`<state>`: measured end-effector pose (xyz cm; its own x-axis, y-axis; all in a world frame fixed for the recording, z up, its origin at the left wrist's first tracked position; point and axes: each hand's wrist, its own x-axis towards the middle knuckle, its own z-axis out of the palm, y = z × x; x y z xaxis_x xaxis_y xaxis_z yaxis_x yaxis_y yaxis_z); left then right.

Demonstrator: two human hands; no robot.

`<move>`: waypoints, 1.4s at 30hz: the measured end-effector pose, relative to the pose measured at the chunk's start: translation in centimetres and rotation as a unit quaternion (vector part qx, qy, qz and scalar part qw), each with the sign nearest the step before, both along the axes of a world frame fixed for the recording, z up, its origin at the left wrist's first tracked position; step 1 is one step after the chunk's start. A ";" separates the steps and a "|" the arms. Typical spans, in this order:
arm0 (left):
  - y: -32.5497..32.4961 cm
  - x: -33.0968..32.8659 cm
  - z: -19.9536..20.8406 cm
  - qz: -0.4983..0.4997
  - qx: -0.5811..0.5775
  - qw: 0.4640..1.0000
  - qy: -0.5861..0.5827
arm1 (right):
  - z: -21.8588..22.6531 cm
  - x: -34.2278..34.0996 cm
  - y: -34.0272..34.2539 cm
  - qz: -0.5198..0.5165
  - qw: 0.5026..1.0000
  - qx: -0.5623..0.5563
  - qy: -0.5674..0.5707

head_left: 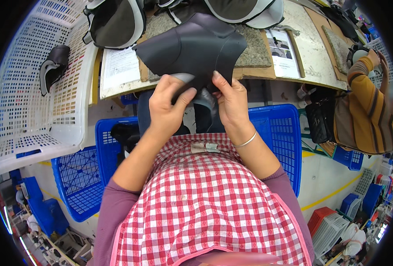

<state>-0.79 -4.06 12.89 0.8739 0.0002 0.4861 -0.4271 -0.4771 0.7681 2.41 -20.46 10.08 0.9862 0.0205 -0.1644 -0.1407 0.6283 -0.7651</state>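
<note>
Black leather piece point(196, 44), one: smooth and seamed, a grey lining showing at its near edge; held raised at the table's near edge, its far part over the mat.

Hands, two. Left hand point(167, 104): closed on the near edge of the leather, thumb against bent fingers. Right hand point(233, 99): gripping the same edge further right, thumb uppermost. Bracelet point(246, 140), one, pale metal, on the right wrist. Apron point(205, 190), one, red-and-white check.

Padded piece point(114, 22), one, dark with pale edging, at the table's upper left; more of like kind overlap at the top edge, number not certain.

Printed sheets, two: left sheet point(122, 66) and right sheet point(283, 53), lying either side of the mat.

Wooden strip point(297, 55), one, beside the right sheet.

Surface: pale table point(314, 55), worn; on it a speckled grey mat point(256, 48) upon cardboard point(254, 73).

White basket point(79, 88), one, perforated, left of the table; inside, one dark rolled piece point(57, 64). Blue basket point(272, 119), one, right of the legs; blue panels at left, one basket or two, cannot tell.

Room: pale floor point(325, 195) with yellow lines; red crate point(320, 217), one; at right, a co-worker point(360, 117) in a striped top, with one black bag point(318, 119).
</note>
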 end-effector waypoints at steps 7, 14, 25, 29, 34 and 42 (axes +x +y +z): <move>0.0 -0.3 -5.0 -0.141 -0.699 0.603 0.357 | 0.8 -0.3 0.9 0.051 0.999 -0.001 -0.006; 6.1 -0.5 -0.3 -0.075 -0.198 0.963 0.165 | 2.8 0.8 -2.0 0.147 0.956 -0.227 -0.110; 11.9 -2.7 -4.4 -0.233 -0.429 0.752 0.442 | 7.7 -0.3 -6.1 0.110 0.213 -0.659 -0.713; 6.9 -4.4 -6.2 -0.263 -0.356 0.684 0.579 | 6.5 -1.9 -5.3 0.073 0.289 -0.626 -0.721; 5.3 -6.3 -6.5 -0.272 -0.480 0.659 0.512 | 4.2 -4.3 -4.3 0.070 0.338 -0.625 -0.700; 6.1 -6.2 -6.6 -0.048 0.052 0.948 0.311 | 0.6 -6.1 -4.5 0.187 0.407 -0.653 -0.611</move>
<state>-6.98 2.08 6.31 0.9849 -0.1134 -0.1311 0.0484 -0.5462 0.8363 -3.72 -24.97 10.70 0.3154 0.8886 0.3331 0.9473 -0.3158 -0.0546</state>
